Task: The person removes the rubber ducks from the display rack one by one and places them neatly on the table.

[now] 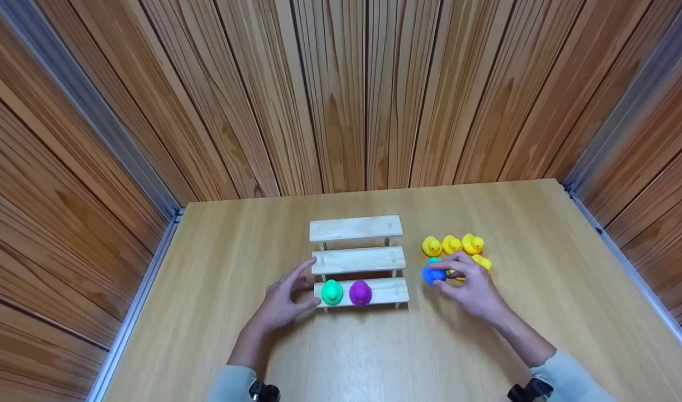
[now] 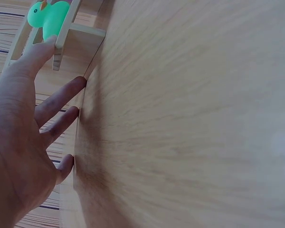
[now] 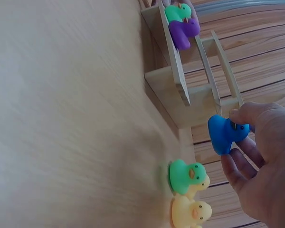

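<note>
My right hand [image 1: 472, 286] pinches a blue rubber duck [image 3: 223, 134] between thumb and fingers, just above the table. Below it in the right wrist view stand a green duck [image 3: 180, 175] and a yellow duck [image 3: 185, 210]. A small three-step wooden rack [image 1: 359, 260] stands mid-table. On its lowest step sit another green duck [image 1: 332, 292], at the left end, and a purple duck [image 1: 360, 292] beside it. My left hand [image 1: 285, 298] rests at the rack's left side with fingers spread, its thumb at the lowest step's end and a fingertip by the middle step.
Several yellow ducks [image 1: 452, 244] stand in rows on the table [image 1: 229, 240] right of the rack, some partly behind my right hand. Wood-panelled walls [image 1: 341, 100] rise at the back and both sides, with metal strips [image 1: 131, 312] along the table's side edges.
</note>
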`<state>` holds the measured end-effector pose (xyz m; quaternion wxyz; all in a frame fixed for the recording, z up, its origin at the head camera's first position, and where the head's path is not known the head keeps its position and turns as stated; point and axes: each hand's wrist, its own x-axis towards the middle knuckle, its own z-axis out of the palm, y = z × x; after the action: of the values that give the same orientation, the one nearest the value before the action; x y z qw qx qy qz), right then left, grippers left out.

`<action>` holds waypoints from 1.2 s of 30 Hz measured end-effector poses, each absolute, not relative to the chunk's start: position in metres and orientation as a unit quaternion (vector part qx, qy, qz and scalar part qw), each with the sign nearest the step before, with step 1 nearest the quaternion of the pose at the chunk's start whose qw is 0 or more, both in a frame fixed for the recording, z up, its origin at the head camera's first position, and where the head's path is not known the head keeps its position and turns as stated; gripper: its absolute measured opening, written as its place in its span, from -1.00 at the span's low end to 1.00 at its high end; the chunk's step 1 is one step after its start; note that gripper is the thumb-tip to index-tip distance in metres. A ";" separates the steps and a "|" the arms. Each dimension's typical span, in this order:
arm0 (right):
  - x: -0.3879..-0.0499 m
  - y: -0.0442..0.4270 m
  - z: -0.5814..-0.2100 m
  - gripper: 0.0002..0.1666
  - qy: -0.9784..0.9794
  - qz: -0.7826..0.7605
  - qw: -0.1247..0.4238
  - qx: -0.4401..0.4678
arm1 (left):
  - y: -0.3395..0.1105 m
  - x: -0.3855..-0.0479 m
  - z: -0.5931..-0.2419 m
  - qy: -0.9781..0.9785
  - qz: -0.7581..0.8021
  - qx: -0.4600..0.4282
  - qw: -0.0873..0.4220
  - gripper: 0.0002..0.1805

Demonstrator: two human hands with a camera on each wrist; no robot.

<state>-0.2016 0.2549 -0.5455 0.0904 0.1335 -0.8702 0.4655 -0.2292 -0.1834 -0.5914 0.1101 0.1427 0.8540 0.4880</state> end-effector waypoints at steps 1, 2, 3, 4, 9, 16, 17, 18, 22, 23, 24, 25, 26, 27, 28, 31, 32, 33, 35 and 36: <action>-0.201 0.258 -0.545 -0.61 -0.873 0.462 0.089 0.129 | -0.184 -0.229 -0.591 0.854 0.489 0.142 0.111 -0.03; -0.201 0.260 -0.545 -0.61 -0.874 0.461 0.088 0.125 | -0.184 -0.229 -0.591 0.853 0.490 0.142 0.111 -0.03; -0.201 0.262 -0.545 -0.62 -0.875 0.460 0.088 0.123 | -0.184 -0.229 -0.592 0.853 0.490 0.144 0.111 -0.03; -0.200 0.263 -0.546 -0.62 -0.875 0.460 0.086 0.121 | -0.184 -0.229 -0.592 0.852 0.490 0.146 0.110 -0.04; -0.197 0.268 -0.553 -0.61 -0.881 0.455 0.066 0.110 | -0.184 -0.230 -0.592 0.853 0.489 0.148 0.107 -0.03; -0.193 0.271 -0.566 -0.62 -0.881 0.463 0.035 0.092 | -0.182 -0.230 -0.591 0.859 0.481 0.137 0.106 -0.01; -0.193 0.272 -0.567 -0.62 -0.881 0.464 0.032 0.091 | -0.182 -0.230 -0.591 0.860 0.481 0.137 0.105 -0.01; -0.193 0.272 -0.569 -0.62 -0.881 0.464 0.029 0.088 | -0.182 -0.230 -0.591 0.860 0.480 0.137 0.104 -0.01; -0.192 0.276 -0.574 -0.63 -0.881 0.465 0.018 0.082 | -0.182 -0.230 -0.590 0.859 0.481 0.142 0.102 -0.01; -0.192 0.276 -0.575 -0.63 -0.881 0.466 0.014 0.081 | -0.182 -0.230 -0.590 0.859 0.481 0.143 0.101 -0.01; -0.192 0.277 -0.576 -0.64 -0.881 0.467 0.012 0.080 | -0.182 -0.230 -0.590 0.860 0.480 0.144 0.100 -0.01; -0.192 0.277 -0.577 -0.64 -0.880 0.468 0.009 0.079 | -0.182 -0.230 -0.589 0.860 0.480 0.144 0.099 -0.01; -0.192 0.277 -0.578 -0.64 -0.880 0.469 0.007 0.079 | -0.182 -0.230 -0.589 0.860 0.479 0.143 0.099 -0.01; -0.193 0.278 -0.579 -0.64 -0.880 0.469 0.004 0.078 | -0.183 -0.230 -0.589 0.860 0.479 0.143 0.099 -0.01; -0.193 0.278 -0.579 -0.64 -0.879 0.470 0.003 0.078 | -0.183 -0.230 -0.589 0.861 0.479 0.142 0.099 -0.02; -0.193 0.278 -0.581 -0.65 -0.881 0.468 0.000 0.076 | -0.183 -0.230 -0.589 0.860 0.479 0.139 0.102 -0.02; -0.192 0.278 -0.582 -0.65 -0.881 0.467 -0.001 0.076 | -0.182 -0.229 -0.590 0.860 0.480 0.139 0.102 -0.02; -0.192 0.278 -0.582 -0.65 -0.881 0.468 -0.001 0.076 | -0.182 -0.229 -0.590 0.860 0.481 0.137 0.103 -0.02; -0.192 0.278 -0.583 -0.65 -0.880 0.469 -0.002 0.077 | -0.182 -0.229 -0.591 0.859 0.482 0.135 0.105 -0.03; -0.191 0.278 -0.583 -0.64 -0.879 0.471 -0.001 0.078 | -0.182 -0.229 -0.592 0.858 0.484 0.134 0.106 -0.03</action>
<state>-0.1914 0.2783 -0.5827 -0.0009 0.0777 -0.8787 0.4710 -0.2289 -0.1822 -0.5917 0.1059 0.1341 0.8584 0.4837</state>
